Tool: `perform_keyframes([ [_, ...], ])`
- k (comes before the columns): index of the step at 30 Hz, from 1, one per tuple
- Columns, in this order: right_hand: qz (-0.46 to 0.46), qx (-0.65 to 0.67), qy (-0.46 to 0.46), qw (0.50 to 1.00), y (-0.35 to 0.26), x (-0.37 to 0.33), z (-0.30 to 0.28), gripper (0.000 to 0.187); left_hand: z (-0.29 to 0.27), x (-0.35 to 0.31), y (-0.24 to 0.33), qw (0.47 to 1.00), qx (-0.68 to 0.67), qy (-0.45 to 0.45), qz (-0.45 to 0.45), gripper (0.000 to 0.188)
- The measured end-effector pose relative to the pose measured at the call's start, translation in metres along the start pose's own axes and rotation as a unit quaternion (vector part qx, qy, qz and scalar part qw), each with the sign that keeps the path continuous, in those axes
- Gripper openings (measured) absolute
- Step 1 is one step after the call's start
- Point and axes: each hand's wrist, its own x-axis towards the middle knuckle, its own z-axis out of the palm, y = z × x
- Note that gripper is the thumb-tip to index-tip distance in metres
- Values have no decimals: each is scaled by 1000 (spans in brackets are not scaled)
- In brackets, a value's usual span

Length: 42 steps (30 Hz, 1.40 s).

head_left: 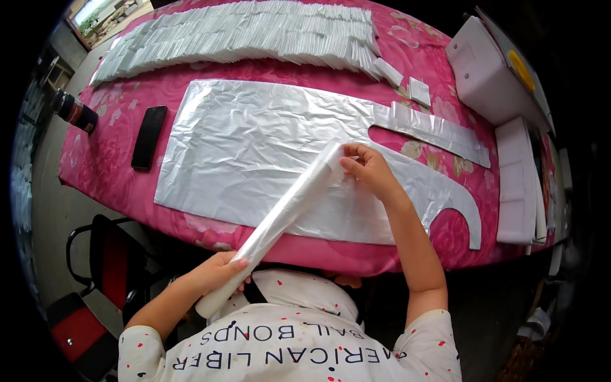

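Left hand: closed round the strip near its lower end, thumb on top.
Right hand: half curled; the upper end is pinched by thumb and fingertips.
Strip: held above one sheet, long axis slanting lower left to upper right.
Lettering: dark, seen inverted on the shirt.
Counts: one phone, one bottle; packets too crowded to be counted.
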Motion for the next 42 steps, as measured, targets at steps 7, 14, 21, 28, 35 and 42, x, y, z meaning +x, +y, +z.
perform_keyframes([
  [7, 18, -77, -88, 993, -7, 12, -6, 19, -9, -2, -1, 999, -34, -40, 4, 54],
  [14, -25, -50, 20, 998, 9, 18, -38, 15, -10, -3, -1, 999, 34, -15, 5, 33],
  [21, -63, -143, 260, 953, 28, 14, -153, 18, -17, -15, 3, 994, 83, -62, -43, 44],
  [28, -71, -179, 300, 934, 27, 0, -191, 19, -27, -26, 26, 953, 258, -158, -13, 51],
  [35, -66, -110, 146, 981, 5, 28, -99, 16, 15, 19, 116, 748, 593, 41, 295, 43],
  [42, -69, -166, 75, 981, -9, 54, -63, 15, 31, 73, 117, 514, 599, 126, 601, 38],
])
